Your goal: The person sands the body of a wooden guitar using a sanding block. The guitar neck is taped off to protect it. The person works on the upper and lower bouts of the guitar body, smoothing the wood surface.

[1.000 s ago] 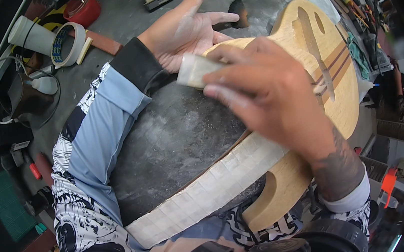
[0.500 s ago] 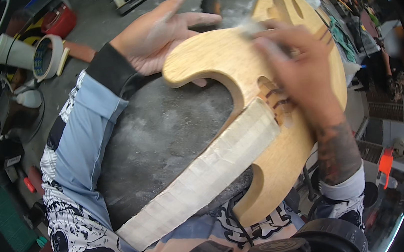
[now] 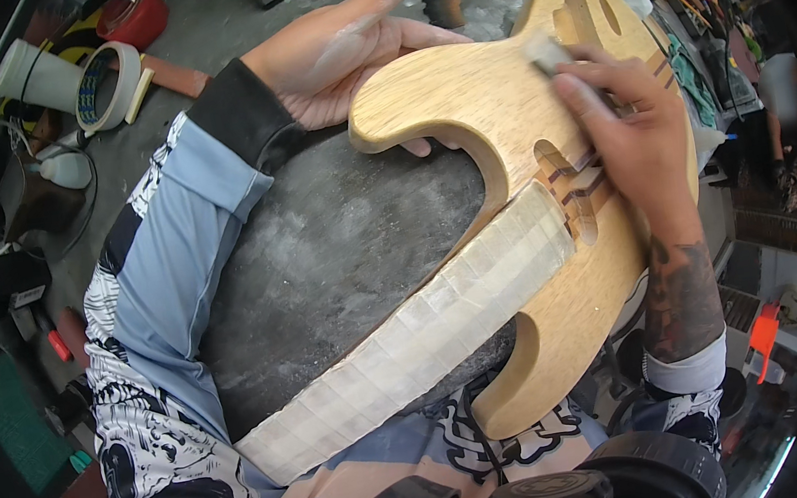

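An unfinished pale wood electric guitar (image 3: 488,89) lies at a slant across the bench in front of me. Its neck (image 3: 410,342), covered with strips of whitish masking tape, points to the near left. Routed cavities and dark stripes show in the body. My right hand (image 3: 625,107) pinches a small grey sanding block (image 3: 546,54), slightly blurred, against the body's face near the far cutouts. My left hand (image 3: 351,61) is under the far-left horn, palm up and dusty. Its thumb stands apart and its fingers stretch beneath the wood, partly hidden, with fingertips showing below the horn.
The dusty dark bench top (image 3: 339,246) lies under the guitar. At the far left are a tape roll (image 3: 108,86), a white cup (image 3: 34,80) and a red bowl (image 3: 131,18). A dark brown piece (image 3: 442,1) rests beyond my left hand. Clutter lines the right side.
My view has shifted, so the guitar and both hands appear a little farther right. My right hand has slid the block slightly right and nearer over the body. The left hand stays under the horn.
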The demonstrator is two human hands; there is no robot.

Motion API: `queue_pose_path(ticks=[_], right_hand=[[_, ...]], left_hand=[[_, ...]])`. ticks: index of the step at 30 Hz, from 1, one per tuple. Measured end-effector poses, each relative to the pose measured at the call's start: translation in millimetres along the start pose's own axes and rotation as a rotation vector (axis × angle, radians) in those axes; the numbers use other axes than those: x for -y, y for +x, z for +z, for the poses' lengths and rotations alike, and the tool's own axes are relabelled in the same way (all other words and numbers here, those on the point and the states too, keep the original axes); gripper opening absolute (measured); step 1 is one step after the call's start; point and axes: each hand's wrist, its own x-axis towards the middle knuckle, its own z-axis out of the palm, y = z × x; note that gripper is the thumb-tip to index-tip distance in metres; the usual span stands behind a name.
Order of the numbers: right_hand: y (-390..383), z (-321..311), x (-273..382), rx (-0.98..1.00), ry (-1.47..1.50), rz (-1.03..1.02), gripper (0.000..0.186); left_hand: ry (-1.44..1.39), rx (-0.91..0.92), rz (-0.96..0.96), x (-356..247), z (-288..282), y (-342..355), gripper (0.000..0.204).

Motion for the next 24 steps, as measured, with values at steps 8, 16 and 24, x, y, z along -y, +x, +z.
queue_pose_path(ticks=[8,16,24], right_hand=[[-7,8,10,0.059,-0.051,-0.097,0.018],[-7,7,9,0.123,-0.077,-0.228,0.018],[-7,13,20,0.156,-0.041,-0.221,0.018]], left_hand=[[-0.117,0.073,-0.005,2,-4,-5,0.103],[-0.179,0.065,-0.009,3,-3,-6,0.103],[-0.196,0.131,-0.008,5,-12,-4,0.103]])
